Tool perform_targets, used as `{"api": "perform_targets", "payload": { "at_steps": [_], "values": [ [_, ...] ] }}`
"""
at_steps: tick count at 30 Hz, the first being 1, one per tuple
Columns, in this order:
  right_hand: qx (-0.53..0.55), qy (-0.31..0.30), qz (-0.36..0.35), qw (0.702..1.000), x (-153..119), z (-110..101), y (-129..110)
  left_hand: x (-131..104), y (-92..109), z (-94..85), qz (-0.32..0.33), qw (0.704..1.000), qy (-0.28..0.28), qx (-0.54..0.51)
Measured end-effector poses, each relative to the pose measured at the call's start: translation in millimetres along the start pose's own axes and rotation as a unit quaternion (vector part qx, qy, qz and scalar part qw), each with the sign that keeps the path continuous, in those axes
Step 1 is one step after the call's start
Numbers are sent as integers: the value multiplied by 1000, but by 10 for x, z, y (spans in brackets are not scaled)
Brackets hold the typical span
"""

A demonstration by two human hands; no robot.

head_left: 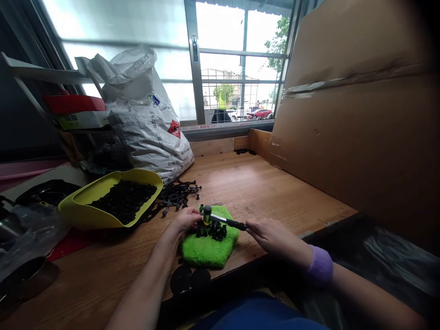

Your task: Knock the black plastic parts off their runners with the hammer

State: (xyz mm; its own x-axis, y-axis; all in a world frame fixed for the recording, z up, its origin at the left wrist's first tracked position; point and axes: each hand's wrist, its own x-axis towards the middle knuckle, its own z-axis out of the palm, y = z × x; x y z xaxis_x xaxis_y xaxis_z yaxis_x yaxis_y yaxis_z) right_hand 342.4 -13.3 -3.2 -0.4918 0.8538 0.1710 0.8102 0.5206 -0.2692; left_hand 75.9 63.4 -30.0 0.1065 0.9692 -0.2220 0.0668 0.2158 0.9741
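My right hand (266,233), below a purple wristband (321,265), grips the dark handle of a small mallet (220,218). The mallet's head, black on top and yellow beneath, is over a fuzzy green cloth (209,252). Small black rubber-looking parts (218,230) lie heaped on the cloth beside the head. At the cloth's upper left edge, my left hand (188,220) has its fingers pinched close to the mallet head. A small black part (201,209) shows at those fingertips; how it is held is partly hidden.
A yellow scoop-shaped tray (77,215) full of black pieces stands left, with loose black pieces (177,195) beside it. Behind is a large white sack (151,119). A tall cardboard sheet (354,119) borders the right. Black discs (190,279) lie at the table's front edge.
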Motion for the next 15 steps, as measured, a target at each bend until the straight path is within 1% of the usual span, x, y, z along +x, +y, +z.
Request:
{"api": "perform_targets", "payload": {
  "at_steps": [2, 4, 6, 8, 10, 13, 15],
  "values": [
    [65, 17, -15, 998, -6, 6, 36, -2, -10, -9, 2, 1000, -7, -3],
    [156, 46, -28, 986, -31, -2, 99, -8, -11, -29, 5, 1000, -14, -6],
    [217, 72, -31, 973, -74, -12, 184, -16, -3, -56, 6, 1000, -24, -11],
    [240, 80, -23, 967, -127, -11, 283, -24, 12, -76, -3, 999, -33, -18],
    [250, 73, -13, 966, -181, 9, 379, -34, 31, -78, -22, 999, -37, -31],
    [261, 59, 5, 964, -242, 59, 482, -53, 55, -51, -44, 998, -23, -48],
    [264, 54, 17, 963, -264, 96, 521, -61, 62, -33, -45, 997, -23, -53]
  ]
}}
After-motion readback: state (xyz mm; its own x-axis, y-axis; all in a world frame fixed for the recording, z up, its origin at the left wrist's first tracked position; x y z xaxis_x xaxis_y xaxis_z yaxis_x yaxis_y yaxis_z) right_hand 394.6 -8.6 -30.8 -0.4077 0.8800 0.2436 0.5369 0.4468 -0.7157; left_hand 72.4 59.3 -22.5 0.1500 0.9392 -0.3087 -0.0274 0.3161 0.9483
